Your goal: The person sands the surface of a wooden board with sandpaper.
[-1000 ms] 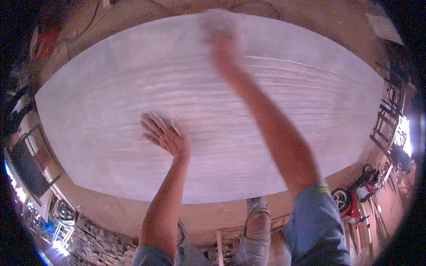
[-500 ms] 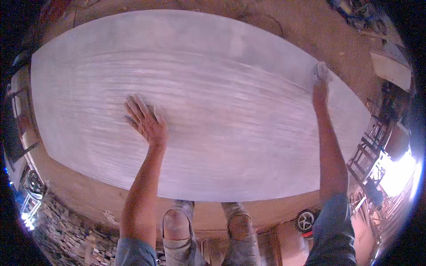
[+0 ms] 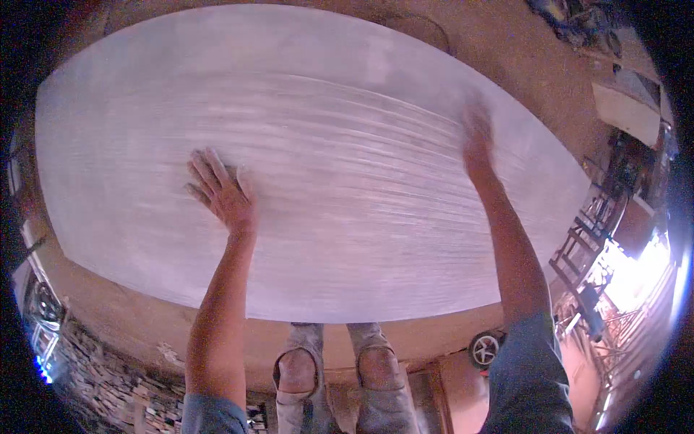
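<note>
A large pale board (image 3: 303, 282), dusty and streaked with long whitish lines, spreads out in front of me. My left hand (image 3: 220, 189) rests on its left-centre part, fingers spread, with white dust on the fingertips. Over the right part of the same board is my right hand (image 3: 477, 134), the arm stretched far forward. Motion smears its fingers, so whether they hold anything cannot be made out.
My knees (image 3: 298, 372) show below the board's near edge. Piled wood pieces (image 3: 116, 376) lie at lower left. A spoked wheel (image 3: 486, 350) is at lower right, and a wooden chair-like frame (image 3: 575, 253) stands beside the board's right end.
My right hand has moved left across the board, away from its far right edge. My left hand stays spread on the board. The whole view has shifted slightly.
</note>
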The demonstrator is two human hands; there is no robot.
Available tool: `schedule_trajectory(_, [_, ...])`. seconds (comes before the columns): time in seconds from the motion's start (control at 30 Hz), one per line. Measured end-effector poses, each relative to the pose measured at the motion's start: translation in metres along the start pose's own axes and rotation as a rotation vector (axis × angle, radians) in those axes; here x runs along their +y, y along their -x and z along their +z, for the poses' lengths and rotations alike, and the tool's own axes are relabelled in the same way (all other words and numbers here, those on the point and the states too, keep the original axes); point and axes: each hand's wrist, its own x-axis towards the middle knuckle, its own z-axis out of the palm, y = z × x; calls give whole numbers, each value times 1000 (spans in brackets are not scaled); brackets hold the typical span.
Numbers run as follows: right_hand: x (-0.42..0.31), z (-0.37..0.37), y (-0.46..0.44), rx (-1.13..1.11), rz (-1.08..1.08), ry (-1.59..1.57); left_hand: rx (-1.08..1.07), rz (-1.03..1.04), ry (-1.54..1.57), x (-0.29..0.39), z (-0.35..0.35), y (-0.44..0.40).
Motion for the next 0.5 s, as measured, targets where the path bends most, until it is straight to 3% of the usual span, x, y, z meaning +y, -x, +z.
schedule_trajectory(0.03, [7,-28,22,-2,82,88,-14,-15,-4,4,-7,-2])
schedule_trajectory(0.13, [11,14,39,82,78,54,-24,-25,11,0,-4,-3])
schedule_trajectory(0.2, [-102,74,-10,193,42,-22,-11,-8,22,-1,-2,-6])
schedule_trajectory(0.23, [-175,80,-42,88,30,-296,-18,-14,36,2,-6,-5])
schedule_trajectory(0.33, [-286,111,-110,57,-169,-149,-18,-16,19,1,-4,-1])
schedule_trajectory(0.47, [-217,100,-92,-17,-424,-251,22,44,-98,-7,28,6])
schedule_trajectory(0.5, [-173,85,-63,-19,-325,-64,4,37,-112,-6,29,8])
